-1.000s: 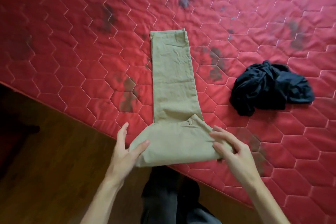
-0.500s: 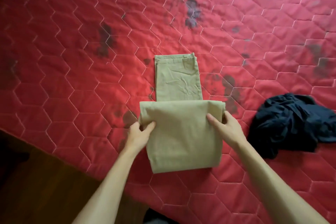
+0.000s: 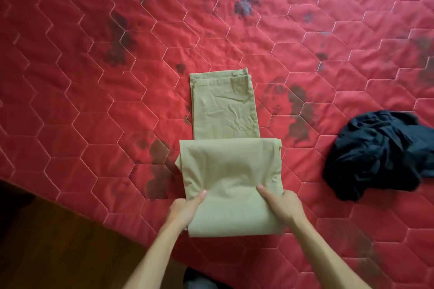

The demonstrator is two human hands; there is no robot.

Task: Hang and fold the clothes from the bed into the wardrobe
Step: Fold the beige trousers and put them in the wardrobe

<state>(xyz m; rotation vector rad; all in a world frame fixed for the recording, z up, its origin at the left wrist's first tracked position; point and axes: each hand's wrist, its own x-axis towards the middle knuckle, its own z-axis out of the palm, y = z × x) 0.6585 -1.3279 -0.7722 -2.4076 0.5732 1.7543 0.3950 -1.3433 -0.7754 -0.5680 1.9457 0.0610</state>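
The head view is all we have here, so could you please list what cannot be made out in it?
- Wardrobe: not in the head view at all.
- Fingers of the left hand and right hand: tucked under the khaki trousers; only the thumbs show.
- Dark garment: crumpled and cut off by the right edge, so its type is unclear.
- Bed: runs past the frame edges.

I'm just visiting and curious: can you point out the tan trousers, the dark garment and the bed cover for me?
tan trousers [image 3: 224, 105], head view, on the flat leg section.
dark garment [image 3: 375, 155], head view, middle of the crumpled heap.
bed cover [image 3: 82, 91], head view, bare red quilting.
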